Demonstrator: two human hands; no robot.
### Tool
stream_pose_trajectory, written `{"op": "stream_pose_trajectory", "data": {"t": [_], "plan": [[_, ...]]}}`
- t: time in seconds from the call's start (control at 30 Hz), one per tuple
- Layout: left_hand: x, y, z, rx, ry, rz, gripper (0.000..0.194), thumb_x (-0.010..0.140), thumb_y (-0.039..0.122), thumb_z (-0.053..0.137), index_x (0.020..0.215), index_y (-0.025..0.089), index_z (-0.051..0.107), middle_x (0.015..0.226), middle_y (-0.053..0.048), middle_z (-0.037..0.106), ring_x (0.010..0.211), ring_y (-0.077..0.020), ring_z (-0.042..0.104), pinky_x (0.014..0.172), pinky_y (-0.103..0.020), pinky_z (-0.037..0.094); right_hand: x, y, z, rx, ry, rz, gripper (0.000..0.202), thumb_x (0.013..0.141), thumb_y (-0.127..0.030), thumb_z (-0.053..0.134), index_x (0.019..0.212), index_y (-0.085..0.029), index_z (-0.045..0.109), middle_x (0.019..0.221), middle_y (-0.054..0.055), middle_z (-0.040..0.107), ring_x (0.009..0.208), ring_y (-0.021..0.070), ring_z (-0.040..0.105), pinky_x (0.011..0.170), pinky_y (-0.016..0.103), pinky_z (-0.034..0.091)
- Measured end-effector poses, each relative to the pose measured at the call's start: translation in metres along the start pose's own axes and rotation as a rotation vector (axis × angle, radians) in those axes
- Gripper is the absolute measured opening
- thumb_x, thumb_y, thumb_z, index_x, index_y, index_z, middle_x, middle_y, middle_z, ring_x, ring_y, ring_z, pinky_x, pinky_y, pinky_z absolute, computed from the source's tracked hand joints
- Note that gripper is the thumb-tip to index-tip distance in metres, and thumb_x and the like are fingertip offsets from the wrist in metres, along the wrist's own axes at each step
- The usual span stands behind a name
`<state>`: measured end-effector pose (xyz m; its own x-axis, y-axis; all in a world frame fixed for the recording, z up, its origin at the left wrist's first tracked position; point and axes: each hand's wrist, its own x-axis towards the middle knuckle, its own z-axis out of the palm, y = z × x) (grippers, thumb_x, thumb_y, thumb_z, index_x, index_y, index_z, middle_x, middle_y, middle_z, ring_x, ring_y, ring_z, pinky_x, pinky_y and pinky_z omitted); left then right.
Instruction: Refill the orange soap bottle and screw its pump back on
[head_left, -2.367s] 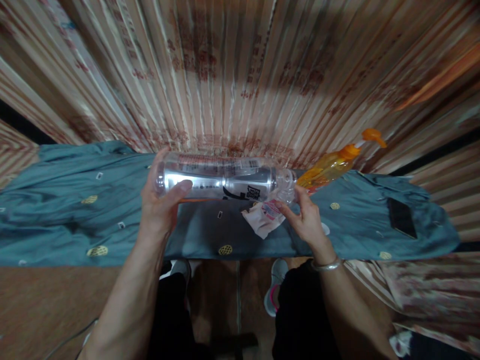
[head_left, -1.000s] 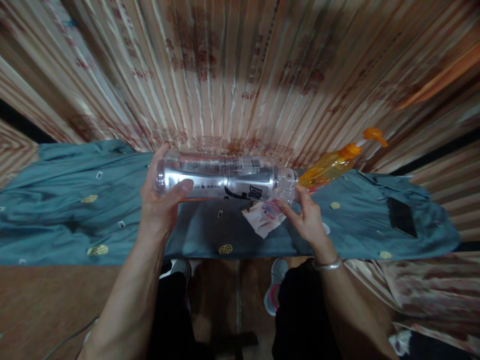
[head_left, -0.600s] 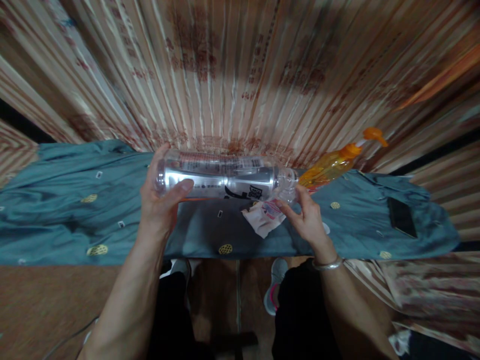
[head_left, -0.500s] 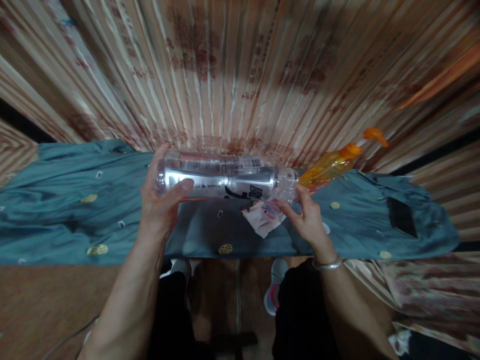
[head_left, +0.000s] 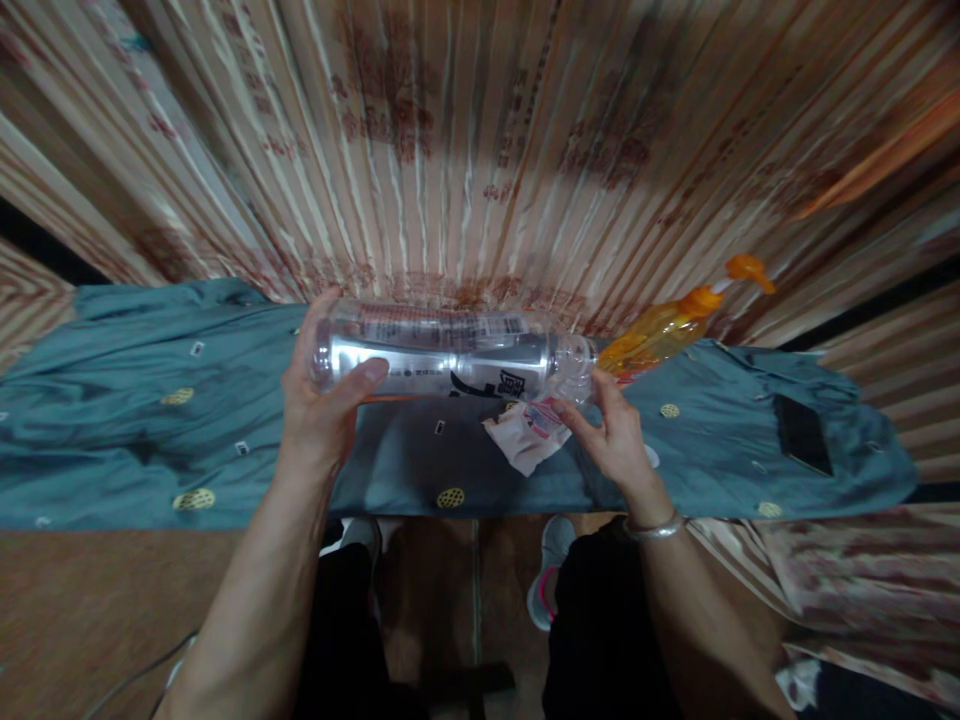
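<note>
A large clear plastic bottle with a silver label and dark characters lies level between my hands, its neck to the right. My left hand is wrapped round its base, the thumb on the near side. At the neck, my right hand grips with thumb and fingers. Below the neck, by my right fingertips, is a crumpled white packet with pink print; whether the fingers hold it too, I cannot tell. An orange pump bottle slants up to the right just behind my right hand.
A dark green patterned cloth covers the narrow table. A black phone lies near its right end. Pleated, printed curtains hang right behind the table. My legs and shoes are below the front edge, and a cable runs on the floor at left.
</note>
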<state>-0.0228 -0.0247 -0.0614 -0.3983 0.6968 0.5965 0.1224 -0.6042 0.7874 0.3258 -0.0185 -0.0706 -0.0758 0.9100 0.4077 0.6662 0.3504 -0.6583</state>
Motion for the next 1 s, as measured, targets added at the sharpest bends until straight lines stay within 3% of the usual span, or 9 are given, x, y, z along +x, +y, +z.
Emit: {"op": "stream_pose_trajectory", "data": {"t": [0.13, 0.57, 0.7, 0.87, 1.0], "plan": [[-0.0004, 0.003, -0.0001, -0.061, 0.011, -0.105, 0.084, 0.063, 0.065, 0.099, 0.139, 0.042, 0.074, 0.128, -0.003, 0.073, 0.125, -0.0335, 0.067, 0.116, -0.057, 0.051, 0.0, 0.0001, -0.0001, -0.001, -0.005, 0.01, 0.074, 0.092, -0.084, 0.065, 0.136, -0.024, 0.066, 0.116, 0.013, 0.08, 0.108, 0.0366, 0.075, 0.102, 0.056, 0.06], [0.0012, 0.0024, -0.001, -0.046, 0.004, -0.061, 0.083, 0.064, 0.063, 0.1, 0.14, 0.042, 0.072, 0.128, -0.003, 0.071, 0.12, -0.0318, 0.068, 0.112, -0.056, 0.053, -0.0005, 0.002, 0.0008, -0.002, 0.005, -0.004, 0.08, 0.091, -0.086, 0.064, 0.138, -0.021, 0.066, 0.12, 0.016, 0.08, 0.109, 0.0373, 0.076, 0.1, 0.056, 0.061], [0.0014, 0.0049, 0.0009, -0.05, 0.024, -0.059, 0.088, 0.057, 0.058, 0.104, 0.138, 0.042, 0.075, 0.124, -0.002, 0.073, 0.118, -0.0318, 0.069, 0.114, -0.057, 0.052, -0.0003, 0.0029, 0.0014, 0.003, 0.007, 0.004, 0.077, 0.091, -0.084, 0.066, 0.138, -0.023, 0.065, 0.124, 0.015, 0.08, 0.111, 0.0366, 0.075, 0.101, 0.055, 0.06], [0.0015, 0.0065, -0.0001, -0.058, -0.018, -0.077, 0.079, 0.067, 0.06, 0.099, 0.14, 0.043, 0.073, 0.127, -0.003, 0.073, 0.123, -0.0333, 0.068, 0.118, -0.06, 0.05, 0.0002, 0.0018, 0.0006, 0.001, 0.0, -0.001, 0.078, 0.091, -0.085, 0.064, 0.137, -0.022, 0.066, 0.121, 0.015, 0.08, 0.11, 0.0375, 0.075, 0.102, 0.056, 0.059], [0.0016, 0.0056, -0.0011, -0.042, -0.035, -0.057, 0.078, 0.07, 0.061, 0.097, 0.142, 0.042, 0.071, 0.125, -0.003, 0.072, 0.121, -0.0331, 0.069, 0.111, -0.057, 0.055, -0.0001, 0.002, 0.0007, -0.022, 0.009, -0.005, 0.074, 0.093, -0.083, 0.064, 0.137, -0.024, 0.065, 0.116, 0.012, 0.08, 0.107, 0.0356, 0.076, 0.099, 0.052, 0.061]]}}
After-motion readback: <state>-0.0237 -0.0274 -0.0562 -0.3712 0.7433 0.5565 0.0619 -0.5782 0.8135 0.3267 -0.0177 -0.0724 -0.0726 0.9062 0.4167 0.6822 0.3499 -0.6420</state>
